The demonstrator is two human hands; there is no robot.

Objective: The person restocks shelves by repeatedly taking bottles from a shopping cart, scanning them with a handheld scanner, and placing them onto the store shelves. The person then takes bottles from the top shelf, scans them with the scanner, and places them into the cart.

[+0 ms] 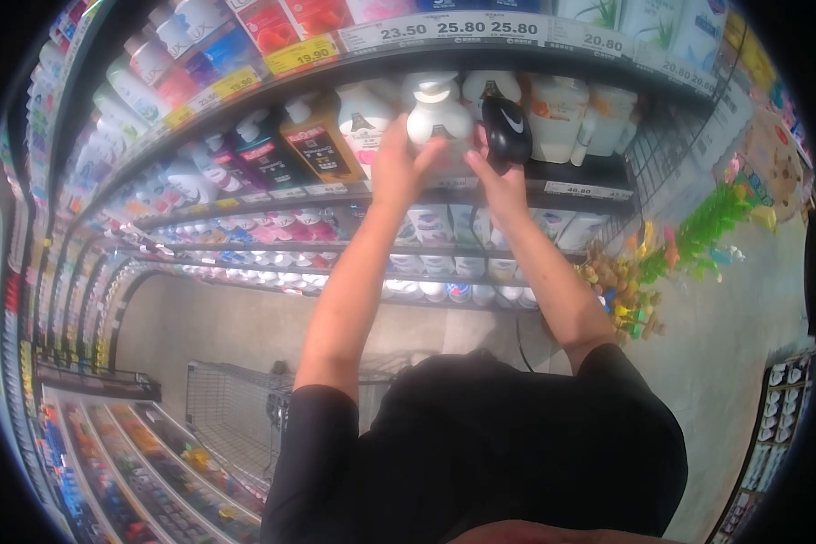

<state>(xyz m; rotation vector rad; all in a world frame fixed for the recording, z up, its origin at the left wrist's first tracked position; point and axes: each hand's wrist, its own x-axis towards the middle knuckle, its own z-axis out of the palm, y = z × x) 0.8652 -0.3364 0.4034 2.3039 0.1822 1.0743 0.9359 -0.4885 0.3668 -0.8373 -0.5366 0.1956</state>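
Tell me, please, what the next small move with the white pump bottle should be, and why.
Probably ease the bottle slowly toward the body, keeping it level: the left hand and right hand are at opposite sides of it, while other bottles stand close by on the shelf and could be knocked.

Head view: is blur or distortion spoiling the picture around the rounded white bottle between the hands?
Head view: wide-angle distortion bends the long dark shelves; corners are black; milky haze softens the rounded white bottle, its small print unreadable; large dark digits on the white price labels read clearly.
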